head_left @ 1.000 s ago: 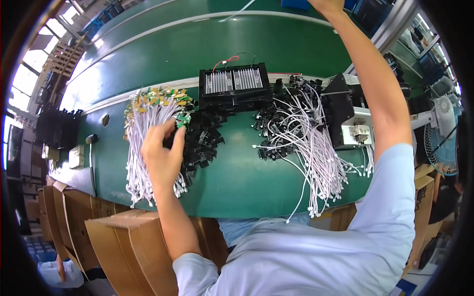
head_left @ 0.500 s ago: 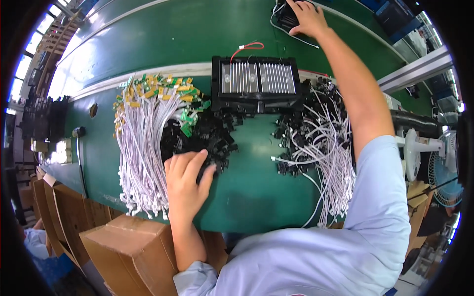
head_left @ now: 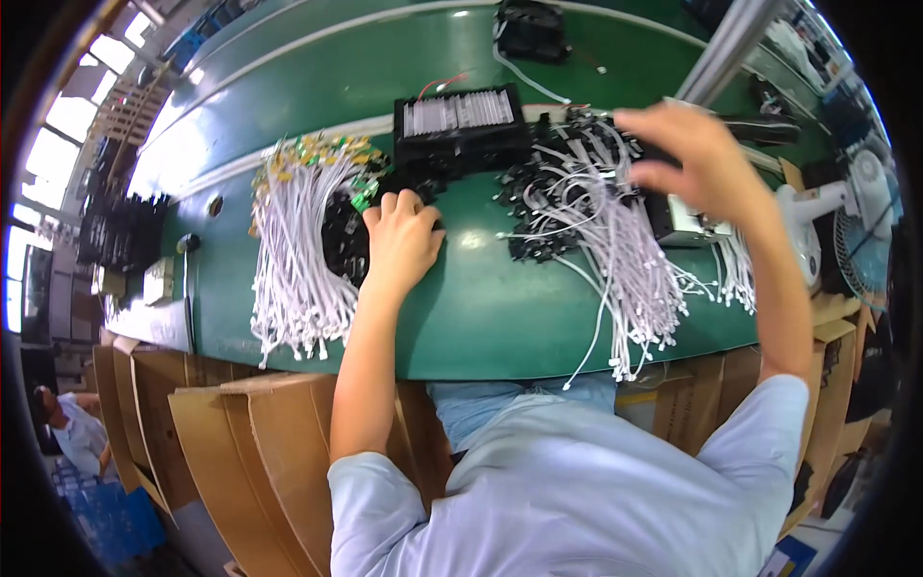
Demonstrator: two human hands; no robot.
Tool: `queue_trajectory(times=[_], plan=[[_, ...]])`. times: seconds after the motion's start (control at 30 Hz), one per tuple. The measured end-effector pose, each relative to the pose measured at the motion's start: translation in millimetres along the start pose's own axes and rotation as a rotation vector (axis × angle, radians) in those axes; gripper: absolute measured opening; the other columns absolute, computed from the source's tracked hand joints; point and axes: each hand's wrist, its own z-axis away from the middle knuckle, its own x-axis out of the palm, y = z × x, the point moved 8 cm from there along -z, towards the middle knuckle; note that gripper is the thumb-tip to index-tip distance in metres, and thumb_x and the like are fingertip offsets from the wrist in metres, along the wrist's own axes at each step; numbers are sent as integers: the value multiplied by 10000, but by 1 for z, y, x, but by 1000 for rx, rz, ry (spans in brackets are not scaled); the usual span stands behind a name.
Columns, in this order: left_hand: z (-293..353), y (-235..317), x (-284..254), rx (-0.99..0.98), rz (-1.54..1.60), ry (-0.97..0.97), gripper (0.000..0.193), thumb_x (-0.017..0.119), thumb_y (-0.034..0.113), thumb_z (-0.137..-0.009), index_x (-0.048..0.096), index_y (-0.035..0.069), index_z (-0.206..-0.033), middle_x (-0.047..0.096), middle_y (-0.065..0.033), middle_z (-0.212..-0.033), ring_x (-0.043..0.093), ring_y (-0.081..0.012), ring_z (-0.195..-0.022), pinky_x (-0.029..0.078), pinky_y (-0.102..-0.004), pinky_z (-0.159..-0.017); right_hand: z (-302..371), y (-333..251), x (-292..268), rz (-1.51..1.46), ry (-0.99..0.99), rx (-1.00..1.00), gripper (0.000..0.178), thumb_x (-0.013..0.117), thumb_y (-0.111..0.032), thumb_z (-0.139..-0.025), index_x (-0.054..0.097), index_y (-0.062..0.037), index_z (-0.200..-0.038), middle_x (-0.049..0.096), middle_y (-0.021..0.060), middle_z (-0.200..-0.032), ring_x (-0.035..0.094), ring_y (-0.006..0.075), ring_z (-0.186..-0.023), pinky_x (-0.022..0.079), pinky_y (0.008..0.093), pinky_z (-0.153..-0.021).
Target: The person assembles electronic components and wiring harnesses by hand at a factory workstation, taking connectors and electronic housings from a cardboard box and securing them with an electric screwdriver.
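Observation:
My left hand [head_left: 404, 240] rests at the right edge of a heap of small black plastic parts [head_left: 344, 236]. Its fingers are curled down, and whatever lies under the fingertips is hidden. Beside that heap, a thick bundle of white cables [head_left: 303, 260] with yellow and green tabbed ends lies on the left. My right hand [head_left: 697, 159], slightly blurred, hovers over the right side with thumb and fingers apart and nothing between them. Below it spreads a second tangle of white cables [head_left: 625, 250] with black parts [head_left: 538, 197] at their far ends. A black frame with silvery fins [head_left: 461, 115] stands between the bundles.
Farther back on the green table [head_left: 461, 317] sits a black unit with a white cable [head_left: 529, 31]. A metal post [head_left: 735, 43] rises at the right, near a white fan [head_left: 860, 221]. Cardboard boxes [head_left: 288, 438] stand along the front edge. Another person [head_left: 77, 428] is at far left.
My right hand has let go of the black unit at the back and come toward me, over the right cables. My left hand has shifted forward and its fingers have curled. The view has tilted.

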Motion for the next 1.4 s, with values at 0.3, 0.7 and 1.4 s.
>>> queue_trajectory(times=[0.3, 0.7, 1.4], plan=[[4, 26, -9, 64, 183, 61, 149, 683, 32, -690, 599, 40, -814, 614, -89, -1046, 561, -283, -979, 412, -395, -810, 235, 129, 1, -149, 364, 933, 284, 680, -209, -797, 668, -4, -994, 675, 151, -800, 654, 246, -709, 501, 332, -662], [44, 17, 27, -471, 1198, 52, 258, 631, -17, -832, 610, -72, -1083, 644, -93, -890, 609, -147, -727, 488, -251, -634, 290, 205, 69, 81, 141, 1346, 258, 624, -296, -792, 671, -89, -938, 663, 188, -957, 629, 383, -931, 497, 470, -802], [45, 54, 41, -529, 1483, 44, 185, 611, -31, -838, 546, -11, -1010, 592, -161, -1109, 649, -249, -897, 561, -337, -768, 307, 212, -44, -1031, 1240, 666, 115, 575, -183, -934, 583, -72, -966, 637, 47, -875, 602, 94, -662, 452, 213, -504]])
